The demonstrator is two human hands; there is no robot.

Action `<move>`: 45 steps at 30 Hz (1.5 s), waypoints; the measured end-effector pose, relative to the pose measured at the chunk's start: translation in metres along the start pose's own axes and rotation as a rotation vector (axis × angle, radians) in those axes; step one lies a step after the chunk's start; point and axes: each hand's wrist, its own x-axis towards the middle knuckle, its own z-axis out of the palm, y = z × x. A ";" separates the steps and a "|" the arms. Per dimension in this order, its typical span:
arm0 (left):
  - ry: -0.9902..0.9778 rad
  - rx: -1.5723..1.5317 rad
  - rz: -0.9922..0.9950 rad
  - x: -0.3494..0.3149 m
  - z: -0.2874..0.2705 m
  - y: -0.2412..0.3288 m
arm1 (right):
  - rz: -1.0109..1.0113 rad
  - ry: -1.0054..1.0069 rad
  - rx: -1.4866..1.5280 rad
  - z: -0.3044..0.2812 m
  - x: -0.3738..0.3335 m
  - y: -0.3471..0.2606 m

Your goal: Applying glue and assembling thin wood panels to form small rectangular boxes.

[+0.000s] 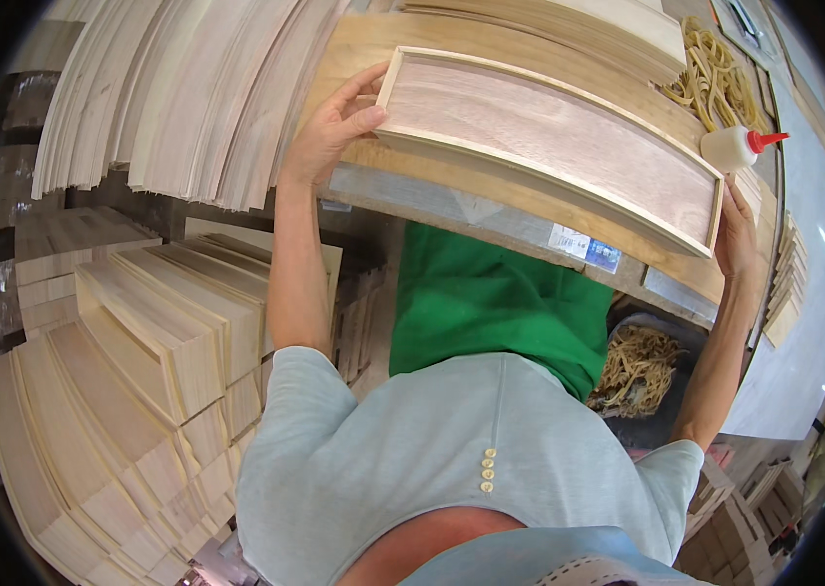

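Observation:
A long, shallow wooden tray point(554, 132) with a thin raised rim lies between my hands, over the wooden work board point(359, 54). My left hand point(342, 122) grips its left end, thumb on the near corner and fingers round the far side. At the opposite end, my right hand point(737, 234) holds the tray's short side, its fingers partly hidden by the rim. Close to that end, a white glue bottle point(725, 148) with a red nozzle lies on its side.
Tan rubber bands point(715, 78) are heaped at the far right; more bands point(637, 371) fill a bin below the bench. Thin wood panels point(207, 88) stand stacked at left, above piled wooden boxes point(120, 391). Flat boards point(588, 34) lie behind the tray. Small wood strips point(785, 283) sit at right.

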 end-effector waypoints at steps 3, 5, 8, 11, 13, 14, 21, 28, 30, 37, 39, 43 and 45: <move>-0.039 -0.005 -0.029 0.008 0.007 -0.002 | 0.013 0.131 -0.032 0.010 -0.012 -0.006; 0.018 0.026 -0.090 0.007 0.006 0.003 | -0.083 0.038 -0.107 0.021 -0.015 -0.008; -0.021 0.001 -0.072 0.000 0.000 -0.005 | -0.088 0.125 -0.321 0.036 -0.018 -0.011; -0.061 -0.066 -0.057 -0.002 -0.004 -0.010 | -0.015 0.140 -0.389 0.036 -0.036 -0.012; -0.041 -0.043 -0.134 0.003 -0.003 -0.007 | 0.007 0.157 -0.476 0.041 -0.049 -0.018; -0.054 -0.048 -0.133 0.005 -0.006 -0.006 | 0.095 0.128 -0.539 0.048 -0.056 -0.024; -0.092 0.016 -0.217 -0.012 -0.010 -0.011 | 0.258 0.004 -0.482 0.037 -0.083 -0.019; -0.060 -0.512 -0.003 -0.049 -0.023 -0.026 | 0.220 -0.027 -0.151 0.048 -0.103 -0.015; 0.048 -0.334 -0.040 -0.043 -0.011 -0.014 | 0.190 -0.009 -0.212 0.050 -0.104 -0.017; -0.088 -0.349 0.079 0.004 0.000 0.019 | -0.070 -0.165 -0.039 0.040 -0.069 -0.028; -0.112 -0.335 0.092 0.015 0.005 0.028 | -0.111 -0.178 -0.042 0.037 -0.058 -0.029; -0.175 -0.112 0.136 0.027 0.027 0.051 | -0.280 -0.247 -0.173 0.029 -0.048 -0.032; -0.177 -0.008 0.167 0.028 0.029 0.048 | -0.327 -0.223 -0.277 0.032 -0.052 -0.036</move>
